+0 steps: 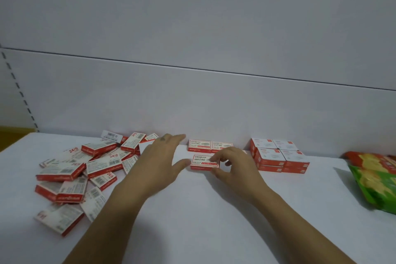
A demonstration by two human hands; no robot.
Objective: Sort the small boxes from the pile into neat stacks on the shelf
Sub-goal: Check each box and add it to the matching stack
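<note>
Held box (202, 162): lies flat on the shelf (214, 221), label up, between your two hands. Its long axis runs left to right, parallel to the back panel (192, 103).
Right hand (232, 164): fingers curled over the box's right end, pinching it; this hand appears to steer the box.
Left hand (162, 156): fingers straight and spread, holding nothing. The thumb reaches toward the box's left end; contact cannot be told.
Back row (210, 146): two boxes side by side against the panel, just beyond the held box and lying the same way.
Key relation: the held box sits just in front of the row's left box, with a narrow gap. You likely need only a short push away from you, axis unchanged, to close it.
Pile (85, 167): loose boxes at all angles, to your left. Your left hand is the nearer one for the next pick.
Finished stack (278, 154): squared block of several layers, right of your right hand.
Snack bag (377, 182): far right edge, apart from the boxes.
</note>
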